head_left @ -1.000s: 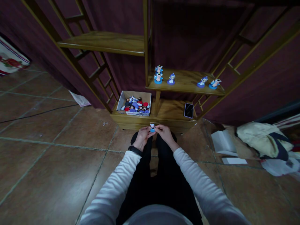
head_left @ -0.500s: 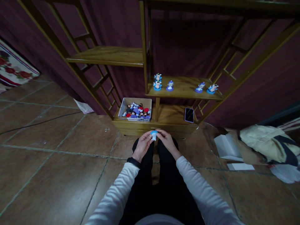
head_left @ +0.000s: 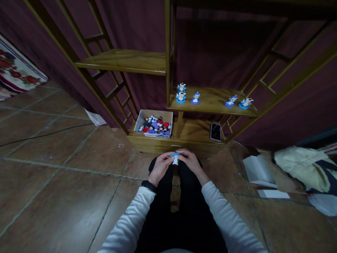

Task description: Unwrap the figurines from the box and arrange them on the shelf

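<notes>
Head camera: the toy figure [head_left: 175, 160] you hold has been flipped, its blue base [head_left: 174, 154] now uppermost in view, so you're turning it over in mid-air. Your left hand [head_left: 161, 166] and right hand [head_left: 191, 161] both pinch it near the base, fingers closed in. Beyond, a box [head_left: 165, 115] of figures sits on the lower shelf [head_left: 193, 128].

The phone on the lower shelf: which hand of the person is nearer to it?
The right hand. It is on the near side of the phone, to its left; the left hand is farther to the left.
</notes>
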`<act>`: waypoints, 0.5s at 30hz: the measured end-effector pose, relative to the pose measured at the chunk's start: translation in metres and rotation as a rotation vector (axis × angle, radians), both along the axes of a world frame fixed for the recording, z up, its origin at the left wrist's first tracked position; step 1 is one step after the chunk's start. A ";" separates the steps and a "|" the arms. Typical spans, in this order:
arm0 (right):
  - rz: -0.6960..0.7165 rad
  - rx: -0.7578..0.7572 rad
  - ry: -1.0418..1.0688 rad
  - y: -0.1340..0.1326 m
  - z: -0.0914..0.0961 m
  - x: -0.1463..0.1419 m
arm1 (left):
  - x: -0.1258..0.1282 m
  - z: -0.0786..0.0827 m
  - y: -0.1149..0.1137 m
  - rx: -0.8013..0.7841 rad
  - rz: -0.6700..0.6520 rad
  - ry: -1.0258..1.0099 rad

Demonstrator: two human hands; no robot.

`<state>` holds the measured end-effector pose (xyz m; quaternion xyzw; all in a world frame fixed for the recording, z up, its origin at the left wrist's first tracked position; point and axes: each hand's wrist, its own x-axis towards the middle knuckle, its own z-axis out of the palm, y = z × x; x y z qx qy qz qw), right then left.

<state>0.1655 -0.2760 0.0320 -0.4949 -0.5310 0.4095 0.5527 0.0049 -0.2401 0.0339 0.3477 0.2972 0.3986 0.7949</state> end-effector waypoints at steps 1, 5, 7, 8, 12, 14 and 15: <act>0.000 0.000 0.000 0.000 0.000 0.000 | 0.000 0.000 0.000 0.002 -0.004 0.007; -0.012 0.000 -0.019 0.002 -0.001 0.000 | 0.000 0.002 0.002 0.010 -0.002 0.021; -0.018 -0.010 -0.028 0.004 -0.002 0.000 | 0.001 0.002 0.002 0.013 0.009 0.025; -0.021 -0.017 -0.033 0.005 -0.002 0.000 | 0.001 0.002 0.003 0.013 0.017 0.028; -0.050 -0.043 -0.043 0.007 -0.001 -0.001 | 0.006 0.003 0.006 -0.016 0.032 0.033; -0.070 -0.060 -0.028 0.009 -0.001 -0.002 | 0.008 0.004 0.008 -0.053 0.019 0.025; -0.077 -0.067 -0.021 0.010 -0.001 -0.002 | 0.008 0.005 0.010 -0.078 0.013 0.019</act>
